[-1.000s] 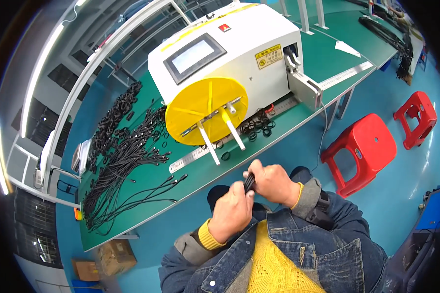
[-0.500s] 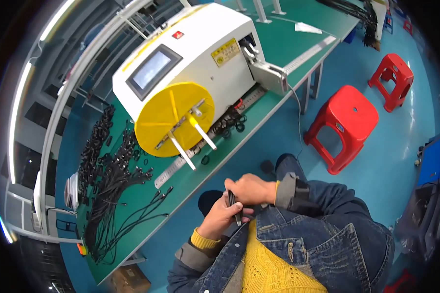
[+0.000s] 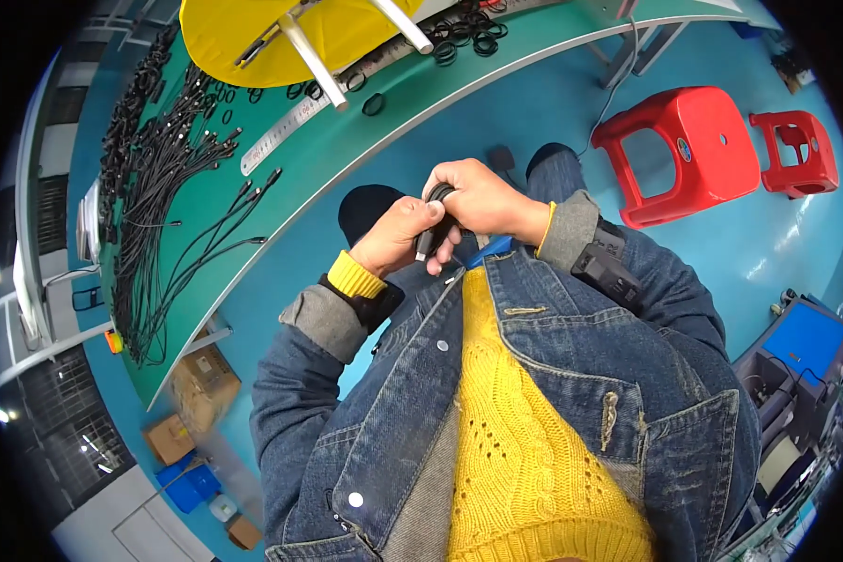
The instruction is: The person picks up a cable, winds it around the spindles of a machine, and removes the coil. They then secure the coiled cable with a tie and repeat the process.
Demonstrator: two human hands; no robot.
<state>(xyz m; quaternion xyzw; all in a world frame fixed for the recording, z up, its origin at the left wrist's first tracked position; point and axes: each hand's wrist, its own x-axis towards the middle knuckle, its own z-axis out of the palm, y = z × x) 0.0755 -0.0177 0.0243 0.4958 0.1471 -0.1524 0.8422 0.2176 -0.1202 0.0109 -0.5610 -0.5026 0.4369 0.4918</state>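
A black cable (image 3: 428, 242) is wound into a small coil, with a metal-tipped plug at its lower end. My left hand (image 3: 391, 234) is closed on it, the thumb laid over the windings. Against its upper end, my right hand (image 3: 482, 197) is closed too, with bent fingers that partly cover the coil. Both hands are close together in front of my chest, off the table edge. Left of them, several loose cables (image 3: 220, 220) with plug ends lie on the green table (image 3: 300, 183).
A yellow disc (image 3: 253, 42) with two metal rods overhangs the table. Beneath it lie a steel ruler (image 3: 270, 150) and several black rings (image 3: 445, 53). A heap of black cables (image 3: 145, 201) covers the table's left part. Red stools (image 3: 721, 159) stand on the floor at right.
My view has tilted downward, so the white machine's body has left the picture. The cable has turned in my hands; its coil and plug end now show more plainly.
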